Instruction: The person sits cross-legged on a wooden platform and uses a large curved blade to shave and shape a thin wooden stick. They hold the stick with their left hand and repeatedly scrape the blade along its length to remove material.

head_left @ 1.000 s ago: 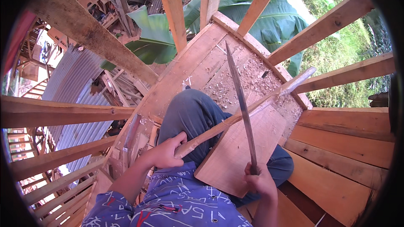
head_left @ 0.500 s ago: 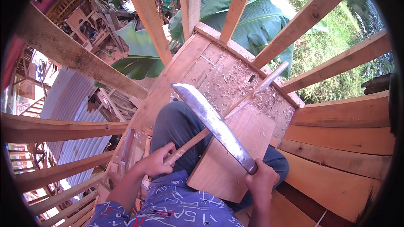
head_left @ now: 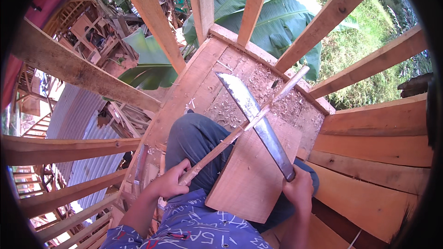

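My left hand (head_left: 170, 180) is closed around the near end of a long pale wooden stick (head_left: 213, 153), close to my left knee. The stick slants away to the right over my lap, and its far end reaches the platform's edge. In my right hand (head_left: 299, 188) is a machete (head_left: 273, 146), its grip hidden by the fingers. Its long, worn metal blade points away to the left and crosses the stick about midway, where the stick covers a strip of it. Across my thighs lies a flat wooden board (head_left: 251, 182), beneath both.
Wood shavings (head_left: 230, 106) litter the plank platform (head_left: 188, 87) in front of me. Upright timber posts (head_left: 256, 7) ring it, with banana leaves (head_left: 277, 20) behind. Stacked planks (head_left: 369, 150) form a side at the right. Corrugated metal sheets (head_left: 78, 115) lie below on the left.
The machete has moved away from me and to the right with my right hand. Its blade lay over the stick before; now the stick crosses in front of it. My left hand has barely moved.
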Motion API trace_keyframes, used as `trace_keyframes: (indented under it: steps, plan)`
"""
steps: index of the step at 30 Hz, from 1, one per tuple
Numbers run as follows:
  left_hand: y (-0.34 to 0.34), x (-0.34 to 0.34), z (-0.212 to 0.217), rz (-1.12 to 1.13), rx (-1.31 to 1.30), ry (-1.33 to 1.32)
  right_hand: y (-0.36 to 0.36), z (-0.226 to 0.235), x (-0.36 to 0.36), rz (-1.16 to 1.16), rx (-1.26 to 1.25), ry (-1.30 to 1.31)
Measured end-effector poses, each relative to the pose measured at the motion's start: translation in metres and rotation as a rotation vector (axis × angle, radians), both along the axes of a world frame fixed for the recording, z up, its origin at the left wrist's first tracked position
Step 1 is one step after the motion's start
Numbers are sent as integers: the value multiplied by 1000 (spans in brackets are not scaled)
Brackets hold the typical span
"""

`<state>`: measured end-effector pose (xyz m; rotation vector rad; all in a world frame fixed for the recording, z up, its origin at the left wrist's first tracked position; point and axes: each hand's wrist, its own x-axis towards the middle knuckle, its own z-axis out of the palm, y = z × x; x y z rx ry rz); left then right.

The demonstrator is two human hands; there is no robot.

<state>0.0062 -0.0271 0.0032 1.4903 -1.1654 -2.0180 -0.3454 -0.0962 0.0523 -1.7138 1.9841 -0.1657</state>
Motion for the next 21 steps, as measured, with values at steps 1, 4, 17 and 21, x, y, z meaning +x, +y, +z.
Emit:
trace_keyframes:
  steps: [1, 4, 17, 21]
  plan:
    - [0, 0, 1, -1, 11, -16, 0, 0, 1, -12, 69, -38]
    - [-1, -1, -1, -9, -6, -40, -1, -2, -2, -31, 219, -117]
    - [-4, -7, 5, 20, 48, -10, -5, -17, -14, 23, 374, -517]
    - [-3, -7, 4, 12, 37, -26, -5, -27, -23, 65, 505, -634]
